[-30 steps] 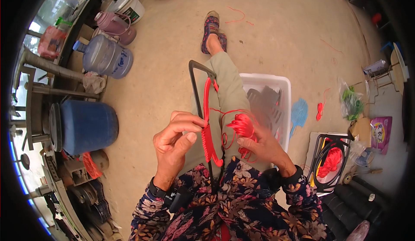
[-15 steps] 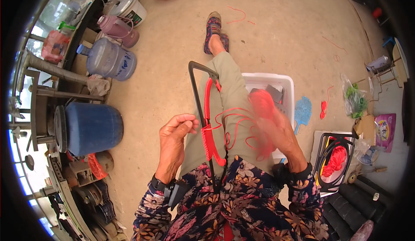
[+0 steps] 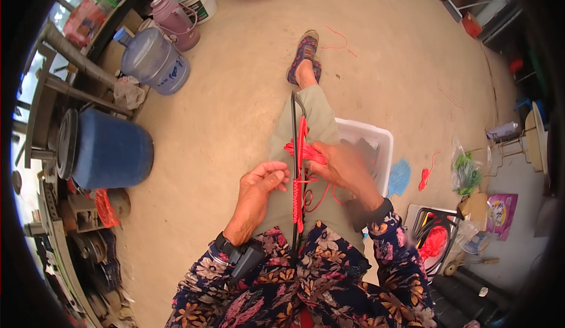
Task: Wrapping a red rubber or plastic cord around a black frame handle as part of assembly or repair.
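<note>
A narrow black frame [image 3: 294, 129] stands over my lap, partly wrapped in tight turns of red cord [image 3: 298, 201]. My right hand [image 3: 336, 166] grips a bundle of red cord [image 3: 315, 154] at the frame's right side, and part of the bundle pokes through to the left of it. Loose loops of cord hang below that hand, over my trousers. Just left of the frame, my left hand [image 3: 262, 189] is loosely bent with its fingers apart, and I see nothing in it.
Right of my leg is a white bin [image 3: 385, 151], with a blue fly swatter [image 3: 399, 178] beside it. Another black frame [image 3: 419, 225] with red cord lies at lower right. A blue barrel [image 3: 115, 148] and a water jug [image 3: 156, 63] stand left.
My right hand has brought the cord bundle leftward, from over the bin's edge to the frame, and pushed part of it through. The frame now looks narrower, turned more edge-on.
</note>
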`<state>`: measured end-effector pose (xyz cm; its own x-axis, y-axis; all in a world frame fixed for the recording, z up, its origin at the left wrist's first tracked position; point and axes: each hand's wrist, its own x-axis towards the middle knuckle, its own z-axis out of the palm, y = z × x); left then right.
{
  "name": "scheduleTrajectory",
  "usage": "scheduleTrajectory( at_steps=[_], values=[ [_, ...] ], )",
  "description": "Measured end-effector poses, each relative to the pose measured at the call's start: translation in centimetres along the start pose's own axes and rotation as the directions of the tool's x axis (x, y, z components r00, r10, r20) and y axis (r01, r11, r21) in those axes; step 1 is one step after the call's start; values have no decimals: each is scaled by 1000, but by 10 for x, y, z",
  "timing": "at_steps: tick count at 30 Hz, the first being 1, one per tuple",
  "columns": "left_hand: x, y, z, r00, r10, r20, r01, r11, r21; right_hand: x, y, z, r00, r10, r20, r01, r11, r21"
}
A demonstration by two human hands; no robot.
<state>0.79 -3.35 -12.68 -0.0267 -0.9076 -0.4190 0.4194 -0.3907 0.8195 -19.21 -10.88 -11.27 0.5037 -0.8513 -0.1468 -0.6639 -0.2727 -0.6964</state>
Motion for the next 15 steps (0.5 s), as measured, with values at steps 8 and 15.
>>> scheduleTrajectory(
  at_steps=[8,15],
  values=[
    [5,-4,-8,993,-120,-1,119,988,-101,-4,9,-7,999,32,43,-35,998,52],
    [2,-1,-19,996,53,-75,-61,992,-112,-6,-12,-43,938,239,-252,-240,970,26]
  ],
)
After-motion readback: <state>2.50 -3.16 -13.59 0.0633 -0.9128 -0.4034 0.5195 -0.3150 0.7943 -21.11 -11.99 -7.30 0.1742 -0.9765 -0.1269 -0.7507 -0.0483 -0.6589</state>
